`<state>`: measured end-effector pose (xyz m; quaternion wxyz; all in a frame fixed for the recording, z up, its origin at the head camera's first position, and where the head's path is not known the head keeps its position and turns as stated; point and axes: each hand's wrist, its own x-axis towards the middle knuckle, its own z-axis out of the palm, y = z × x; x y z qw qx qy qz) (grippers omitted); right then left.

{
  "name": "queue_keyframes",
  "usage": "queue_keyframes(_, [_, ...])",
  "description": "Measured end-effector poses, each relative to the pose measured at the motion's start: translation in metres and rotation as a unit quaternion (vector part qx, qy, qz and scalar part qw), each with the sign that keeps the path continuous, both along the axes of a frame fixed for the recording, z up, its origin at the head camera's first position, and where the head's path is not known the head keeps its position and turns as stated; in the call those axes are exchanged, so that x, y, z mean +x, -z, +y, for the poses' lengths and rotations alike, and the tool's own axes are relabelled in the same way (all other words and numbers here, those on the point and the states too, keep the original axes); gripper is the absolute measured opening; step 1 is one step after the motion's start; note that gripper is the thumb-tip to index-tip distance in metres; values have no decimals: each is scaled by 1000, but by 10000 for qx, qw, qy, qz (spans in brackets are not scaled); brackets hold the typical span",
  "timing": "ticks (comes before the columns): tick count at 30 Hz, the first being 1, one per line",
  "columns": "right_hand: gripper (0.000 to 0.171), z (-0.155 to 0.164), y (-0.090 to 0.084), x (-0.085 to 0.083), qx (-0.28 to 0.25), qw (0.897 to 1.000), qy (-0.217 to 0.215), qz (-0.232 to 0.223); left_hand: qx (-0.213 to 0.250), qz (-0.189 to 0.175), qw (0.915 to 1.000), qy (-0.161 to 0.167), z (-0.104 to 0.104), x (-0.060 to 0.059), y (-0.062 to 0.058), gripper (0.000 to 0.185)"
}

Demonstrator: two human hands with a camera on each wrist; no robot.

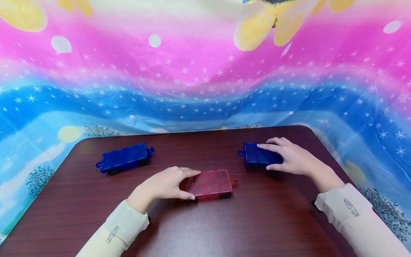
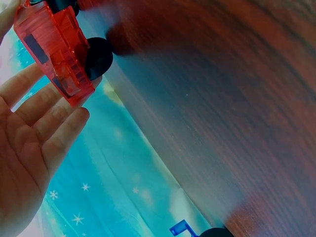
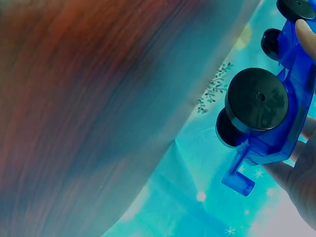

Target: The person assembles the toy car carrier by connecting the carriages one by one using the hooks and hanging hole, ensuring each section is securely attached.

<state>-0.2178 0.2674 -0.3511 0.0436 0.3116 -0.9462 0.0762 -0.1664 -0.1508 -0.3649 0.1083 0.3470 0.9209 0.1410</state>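
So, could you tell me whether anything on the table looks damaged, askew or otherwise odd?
Nothing stands out. The red car under the left hand, the blue car under the right hand and the spare blue car all sit upright on their wheels on the table, unbroken.

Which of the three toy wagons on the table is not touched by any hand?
The blue wagon at the far left. The left hand grips the red wagon, and the right hand grips the other blue wagon.
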Motion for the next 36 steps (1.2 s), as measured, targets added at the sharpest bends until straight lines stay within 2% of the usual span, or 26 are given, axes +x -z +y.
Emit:
queue_keyframes(8, [73,3,-1,15,-8,9998,-99,170,18,-95,10000,-8,2,0,0,74])
queue_keyframes(19, [73,0,-1,34,-108,9998,-111,150,4,-124,9999,18,1,-1,0,76])
queue_keyframes(36, [72,-5,10,50,27,9997,-262,19,52,-216,9998,-20,2,-3,0,75])
